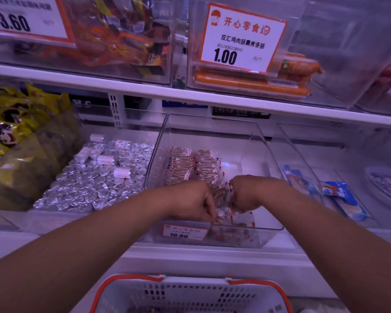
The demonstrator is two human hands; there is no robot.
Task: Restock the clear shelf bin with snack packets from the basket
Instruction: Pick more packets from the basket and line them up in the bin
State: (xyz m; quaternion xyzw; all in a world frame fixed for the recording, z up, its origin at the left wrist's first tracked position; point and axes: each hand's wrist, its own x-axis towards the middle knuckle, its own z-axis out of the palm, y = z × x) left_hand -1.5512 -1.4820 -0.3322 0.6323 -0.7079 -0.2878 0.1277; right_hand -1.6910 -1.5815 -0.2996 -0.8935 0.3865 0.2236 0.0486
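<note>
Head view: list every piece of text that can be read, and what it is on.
"3.60": price card, upper left bin; its heading is blurred.
"开心零食" (a further character unclear), "双汇鸡肉肠熏煮香肠", "1.00": price card on the sausage bin; barcode digits too small.
"10.80", uncertain: price tag on the clear shelf bin.

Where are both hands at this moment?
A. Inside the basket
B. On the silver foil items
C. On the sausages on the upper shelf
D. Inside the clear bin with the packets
D: the left hand and right hand are over the snack packets in the clear bin.
</note>
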